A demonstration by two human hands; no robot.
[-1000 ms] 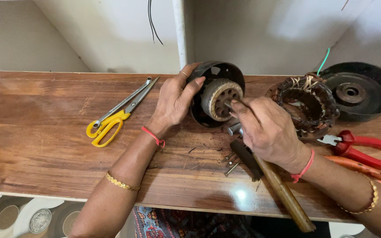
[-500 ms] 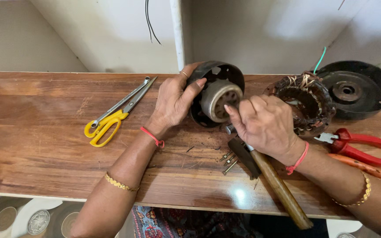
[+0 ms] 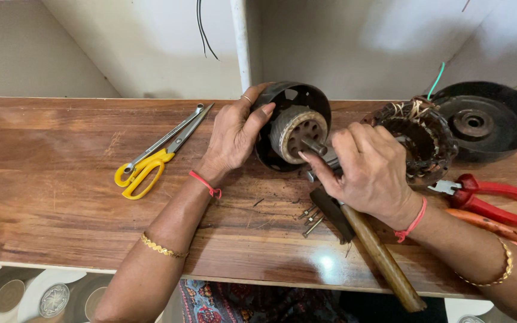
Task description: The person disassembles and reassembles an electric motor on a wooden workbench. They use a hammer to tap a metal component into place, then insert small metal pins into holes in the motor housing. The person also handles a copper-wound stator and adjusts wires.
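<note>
A black round motor housing with a silver-brown rotor and short shaft (image 3: 297, 128) stands tilted on its edge on the wooden bench (image 3: 61, 197). My left hand (image 3: 234, 134) grips its left rim, thumb on the front. My right hand (image 3: 369, 170) is at the shaft, fingers curled, index fingertip near the rotor's lower edge; whether it pinches something small is hidden. A hammer with a wooden handle (image 3: 372, 245) lies under my right wrist. Loose screws (image 3: 311, 218) lie beside the hammer head.
Yellow-handled scissors (image 3: 151, 158) lie left of my left hand. A copper-wound stator (image 3: 417, 140) and a black round cover (image 3: 486, 119) sit at the right. Red-handled pliers (image 3: 492, 200) lie by my right forearm. The wall stands close behind the bench.
My right hand has shifted slightly down and off the rotor face, so the shaft now shows. The left hand keeps its grip on the housing rim.
</note>
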